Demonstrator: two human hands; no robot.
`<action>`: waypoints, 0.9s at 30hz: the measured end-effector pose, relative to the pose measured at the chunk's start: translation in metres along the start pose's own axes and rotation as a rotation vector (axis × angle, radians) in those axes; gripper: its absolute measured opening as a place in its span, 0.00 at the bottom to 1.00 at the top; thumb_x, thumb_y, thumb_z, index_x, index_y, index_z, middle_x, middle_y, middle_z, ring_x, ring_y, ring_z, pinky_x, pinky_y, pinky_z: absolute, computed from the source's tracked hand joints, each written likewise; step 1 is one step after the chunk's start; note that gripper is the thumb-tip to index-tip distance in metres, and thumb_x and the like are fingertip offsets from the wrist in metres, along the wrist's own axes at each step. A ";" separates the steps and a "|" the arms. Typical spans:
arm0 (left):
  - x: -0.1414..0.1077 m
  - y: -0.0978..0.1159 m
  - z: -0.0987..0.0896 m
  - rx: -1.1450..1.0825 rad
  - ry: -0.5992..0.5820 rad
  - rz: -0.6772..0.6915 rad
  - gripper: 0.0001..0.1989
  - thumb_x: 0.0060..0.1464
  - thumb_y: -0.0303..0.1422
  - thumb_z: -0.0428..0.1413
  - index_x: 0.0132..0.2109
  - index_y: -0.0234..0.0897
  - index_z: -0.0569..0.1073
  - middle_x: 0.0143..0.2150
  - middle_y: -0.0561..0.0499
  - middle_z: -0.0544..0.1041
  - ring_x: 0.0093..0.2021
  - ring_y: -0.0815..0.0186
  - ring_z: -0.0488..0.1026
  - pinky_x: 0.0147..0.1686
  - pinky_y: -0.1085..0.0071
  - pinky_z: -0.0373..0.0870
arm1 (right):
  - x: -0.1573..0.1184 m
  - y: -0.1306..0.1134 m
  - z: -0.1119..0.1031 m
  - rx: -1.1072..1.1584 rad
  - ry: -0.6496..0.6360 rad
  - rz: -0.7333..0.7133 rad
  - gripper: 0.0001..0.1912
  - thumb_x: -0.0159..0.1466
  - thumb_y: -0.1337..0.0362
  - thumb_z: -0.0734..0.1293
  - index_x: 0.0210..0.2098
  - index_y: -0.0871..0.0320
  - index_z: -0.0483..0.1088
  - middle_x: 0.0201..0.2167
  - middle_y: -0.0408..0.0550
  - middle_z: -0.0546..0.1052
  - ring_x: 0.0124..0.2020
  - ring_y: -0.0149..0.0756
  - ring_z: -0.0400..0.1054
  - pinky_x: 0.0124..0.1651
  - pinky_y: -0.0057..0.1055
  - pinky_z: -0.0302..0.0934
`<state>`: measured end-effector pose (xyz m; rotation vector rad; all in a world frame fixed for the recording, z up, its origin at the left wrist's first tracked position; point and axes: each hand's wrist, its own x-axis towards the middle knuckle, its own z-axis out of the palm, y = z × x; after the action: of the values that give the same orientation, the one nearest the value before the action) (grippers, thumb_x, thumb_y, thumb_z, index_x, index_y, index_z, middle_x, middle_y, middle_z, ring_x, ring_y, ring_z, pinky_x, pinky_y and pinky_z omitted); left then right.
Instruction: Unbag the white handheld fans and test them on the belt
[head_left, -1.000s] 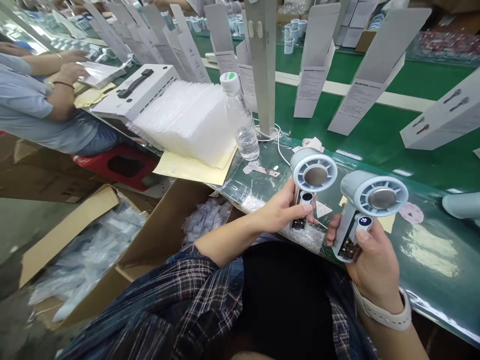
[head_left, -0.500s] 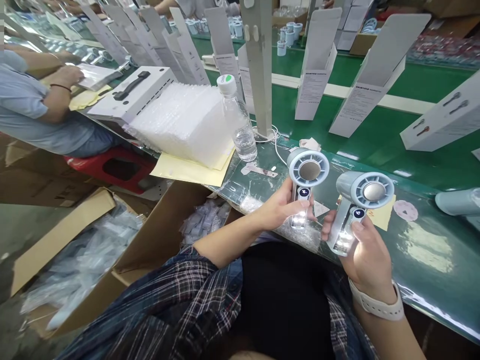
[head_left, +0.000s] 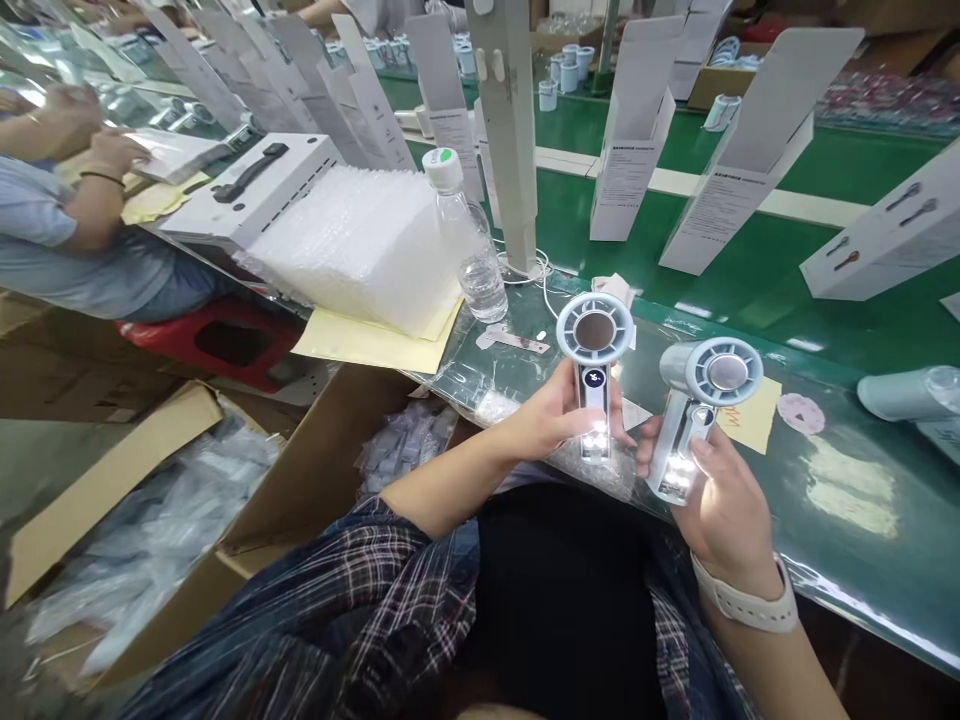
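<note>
My left hand (head_left: 559,410) is wrapped round the handle of a light blue handheld fan (head_left: 595,330), held upright with its round metal-centred head facing me. A small round display on that fan is lit. In my right hand (head_left: 727,500) is a second handheld fan (head_left: 712,372) of the same kind, tilted a little, its head turned to the right. My right thumb presses near the round display, which looks dark with a faint mark. Both handles reflect bright light. A yellow paper note (head_left: 754,415) lies on the table behind the right-hand fan.
A water bottle (head_left: 480,270) stands beside a stack of white foam sheets (head_left: 360,245). Open white boxes (head_left: 634,160) stand on the green belt (head_left: 570,210) behind a metal post (head_left: 506,140). Another fan (head_left: 907,392) lies at right. A carton (head_left: 300,465) is below; a co-worker (head_left: 82,220) sits at left.
Both fans have shifted slightly left in view, and the left one now faces me more squarely. The right fan's display has gone from lit to dark. A blue item has appeared on the belt.
</note>
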<state>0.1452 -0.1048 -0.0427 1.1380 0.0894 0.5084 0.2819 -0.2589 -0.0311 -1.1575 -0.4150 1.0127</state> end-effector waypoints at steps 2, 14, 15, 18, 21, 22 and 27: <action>-0.001 0.003 -0.003 0.043 0.002 0.017 0.24 0.60 0.45 0.66 0.50 0.38 0.64 0.38 0.51 0.77 0.39 0.63 0.79 0.44 0.63 0.76 | 0.001 0.001 0.001 0.004 -0.005 0.001 0.13 0.67 0.55 0.71 0.47 0.53 0.75 0.39 0.48 0.79 0.31 0.34 0.73 0.32 0.31 0.72; -0.011 -0.001 -0.033 -0.277 0.237 -0.067 0.44 0.38 0.72 0.65 0.38 0.32 0.75 0.35 0.44 0.79 0.33 0.62 0.77 0.37 0.65 0.76 | 0.022 0.004 0.041 -0.130 -0.239 0.005 0.14 0.67 0.54 0.73 0.49 0.53 0.77 0.42 0.49 0.79 0.34 0.34 0.74 0.34 0.29 0.72; -0.013 -0.004 -0.035 -0.353 0.195 -0.097 0.45 0.36 0.74 0.63 0.38 0.33 0.75 0.33 0.46 0.79 0.30 0.62 0.77 0.34 0.64 0.76 | 0.025 0.007 0.047 -0.134 -0.286 0.000 0.14 0.68 0.54 0.72 0.51 0.52 0.76 0.42 0.49 0.79 0.34 0.35 0.74 0.34 0.31 0.73; -0.021 -0.006 -0.042 -0.498 0.046 -0.175 0.47 0.32 0.76 0.62 0.36 0.33 0.74 0.29 0.50 0.75 0.25 0.64 0.74 0.28 0.67 0.74 | 0.032 0.019 0.067 -0.209 -0.383 -0.009 0.24 0.70 0.53 0.69 0.64 0.47 0.67 0.45 0.49 0.80 0.36 0.39 0.76 0.37 0.36 0.75; -0.033 0.003 -0.051 -0.565 0.109 -0.094 0.44 0.32 0.74 0.65 0.35 0.34 0.73 0.29 0.50 0.76 0.27 0.64 0.75 0.28 0.70 0.74 | 0.038 0.019 0.086 -0.435 -0.392 -0.070 0.42 0.71 0.49 0.67 0.77 0.46 0.47 0.57 0.53 0.79 0.52 0.45 0.77 0.51 0.42 0.74; -0.037 0.007 -0.054 -0.576 0.144 -0.058 0.43 0.33 0.72 0.66 0.35 0.34 0.74 0.31 0.49 0.77 0.30 0.63 0.77 0.31 0.69 0.76 | 0.042 0.013 0.091 -0.542 -0.429 -0.080 0.45 0.71 0.46 0.67 0.79 0.49 0.43 0.59 0.55 0.78 0.57 0.47 0.76 0.55 0.44 0.73; -0.051 0.023 -0.069 -0.676 0.224 -0.041 0.39 0.38 0.66 0.70 0.40 0.34 0.76 0.50 0.39 0.82 0.50 0.48 0.81 0.53 0.48 0.78 | 0.096 -0.040 0.090 -1.254 -0.493 0.039 0.39 0.65 0.37 0.66 0.65 0.55 0.72 0.33 0.52 0.83 0.35 0.52 0.78 0.44 0.49 0.70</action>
<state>0.0703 -0.0613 -0.0613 0.4165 0.1226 0.5703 0.2833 -0.1314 0.0191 -1.9950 -1.5696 1.0604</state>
